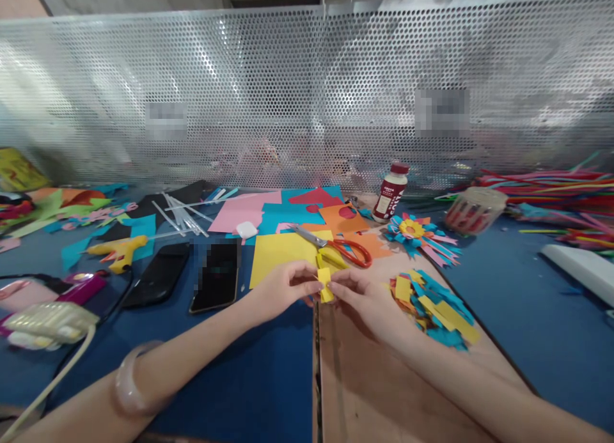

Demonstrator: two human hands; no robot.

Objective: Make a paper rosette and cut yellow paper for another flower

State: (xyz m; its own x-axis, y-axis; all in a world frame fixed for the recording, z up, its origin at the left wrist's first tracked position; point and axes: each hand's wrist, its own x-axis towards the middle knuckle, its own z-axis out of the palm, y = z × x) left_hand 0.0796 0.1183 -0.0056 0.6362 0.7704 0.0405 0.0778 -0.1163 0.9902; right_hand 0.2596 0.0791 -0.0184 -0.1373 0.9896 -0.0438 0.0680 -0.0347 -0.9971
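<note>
Between my two hands is a small yellow paper strip [325, 283], held upright near the middle of the table. My left hand [290, 288] pinches its left side with thumb and fingers. From the right, my right hand [364, 297] grips the same strip. Just beyond my fingers lie scissors with red-orange handles [352, 252] and a yellow-handled tool [332, 257], its far part hard to make out. A yellow paper sheet [273, 254] is spread behind my left hand. Beside my right hand is a pile of cut yellow and blue paper pieces [444, 318].
A blue paper flower [407, 232], a red-capped bottle [391, 192] and a plastic jar [474, 211] stand toward the back right. Two phones [215, 277], a yellow glue gun [119, 251], glue sticks [185, 216] and a power strip [48, 321] with cords lie left. A perforated metal screen [297, 98] closes off the back.
</note>
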